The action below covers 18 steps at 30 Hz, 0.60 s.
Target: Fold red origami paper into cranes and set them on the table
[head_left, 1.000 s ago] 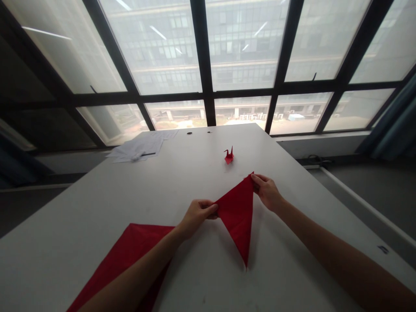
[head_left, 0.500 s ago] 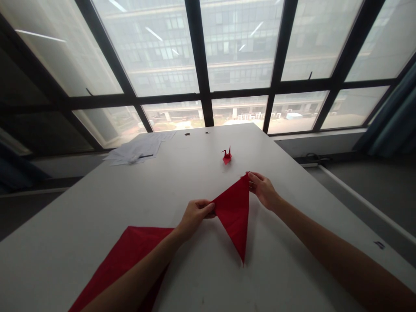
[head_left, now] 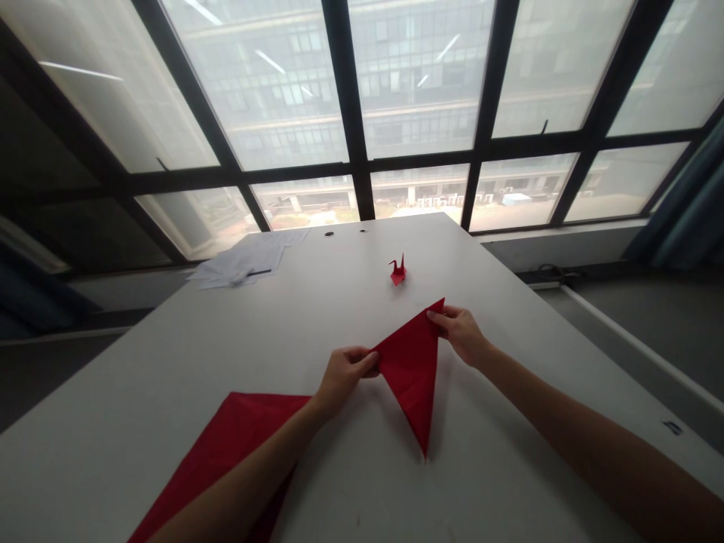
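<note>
A white table (head_left: 254,332) carries a red sheet (head_left: 220,437), near left. To its right is a smaller red triangle (head_left: 412,369) — the left hand (head_left: 346,372) pinches its left corner, the right hand (head_left: 464,333) grips just short of its far tip — and a tiny red crane (head_left: 398,277) stands beyond.
</note>
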Available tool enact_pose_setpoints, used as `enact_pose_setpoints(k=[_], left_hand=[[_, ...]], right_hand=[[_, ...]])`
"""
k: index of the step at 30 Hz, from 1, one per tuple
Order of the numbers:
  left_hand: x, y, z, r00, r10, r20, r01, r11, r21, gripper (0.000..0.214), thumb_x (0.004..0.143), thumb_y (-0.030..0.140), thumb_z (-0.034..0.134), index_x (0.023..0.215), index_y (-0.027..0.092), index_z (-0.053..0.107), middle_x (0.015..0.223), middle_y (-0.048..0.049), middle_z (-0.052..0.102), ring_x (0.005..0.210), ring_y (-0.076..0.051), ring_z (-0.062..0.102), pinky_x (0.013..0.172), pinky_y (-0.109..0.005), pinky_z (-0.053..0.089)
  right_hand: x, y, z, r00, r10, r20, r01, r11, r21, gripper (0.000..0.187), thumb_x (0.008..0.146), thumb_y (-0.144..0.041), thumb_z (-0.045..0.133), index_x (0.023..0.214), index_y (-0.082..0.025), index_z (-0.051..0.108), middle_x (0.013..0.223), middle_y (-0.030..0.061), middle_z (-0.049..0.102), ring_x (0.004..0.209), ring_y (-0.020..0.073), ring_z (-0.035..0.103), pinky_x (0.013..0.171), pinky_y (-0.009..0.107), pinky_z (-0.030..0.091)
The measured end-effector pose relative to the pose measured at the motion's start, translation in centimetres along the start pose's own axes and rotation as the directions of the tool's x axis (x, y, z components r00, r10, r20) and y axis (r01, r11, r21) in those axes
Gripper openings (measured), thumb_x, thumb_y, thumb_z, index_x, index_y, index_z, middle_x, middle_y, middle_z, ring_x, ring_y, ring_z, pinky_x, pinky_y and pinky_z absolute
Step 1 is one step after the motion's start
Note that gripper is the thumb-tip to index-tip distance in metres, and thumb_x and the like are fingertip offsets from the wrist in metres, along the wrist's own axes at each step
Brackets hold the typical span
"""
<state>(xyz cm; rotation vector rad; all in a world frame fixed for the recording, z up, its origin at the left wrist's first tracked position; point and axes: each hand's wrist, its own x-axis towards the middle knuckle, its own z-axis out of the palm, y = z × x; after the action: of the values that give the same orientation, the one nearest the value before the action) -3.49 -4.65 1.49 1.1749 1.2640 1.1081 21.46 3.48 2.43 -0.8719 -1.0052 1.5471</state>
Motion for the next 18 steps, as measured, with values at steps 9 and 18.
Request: enact_pose_setpoints(k=[9, 18], left_hand=[[-0.27, 0.16, 0.43, 0.999, 0.01, -0.046, -0.011, 0.999, -0.038, 0.037, 0.07, 0.045, 0.083, 0.082, 0.01, 0.077, 0.076, -0.0084, 0.076, 0.066, -0.017, 0.07, 0.069, -0.028, 0.059], [-0.18, -0.07, 0.2, 0.999, 0.033, -0.013, -0.033, 0.999, -0.024, 0.034, 0.076, 0.044, 0.079, 0.084, 0.011, 0.077, 0.078, -0.0085, 0.076, 0.067, -0.017, 0.07, 0.069, -0.027, 0.059]], right_hand=[[-0.01, 0.38, -0.07, 0.998, -0.057, 0.003, 0.057, 0.998, 0.011, 0.028, 0.064, -0.037, 0.088, 0.08, -0.017, 0.078, 0.077, 0.004, 0.074, 0.069, 0.0158, 0.063, 0.069, 0.033, 0.053], [-0.08, 0.2, 0.06, 0.999, -0.053, 0.001, 0.053, 0.999, 0.01, 0.026, 0.065, -0.035, 0.087, 0.081, -0.016, 0.077, 0.077, 0.004, 0.074, 0.07, 0.0156, 0.064, 0.07, 0.031, 0.054]])
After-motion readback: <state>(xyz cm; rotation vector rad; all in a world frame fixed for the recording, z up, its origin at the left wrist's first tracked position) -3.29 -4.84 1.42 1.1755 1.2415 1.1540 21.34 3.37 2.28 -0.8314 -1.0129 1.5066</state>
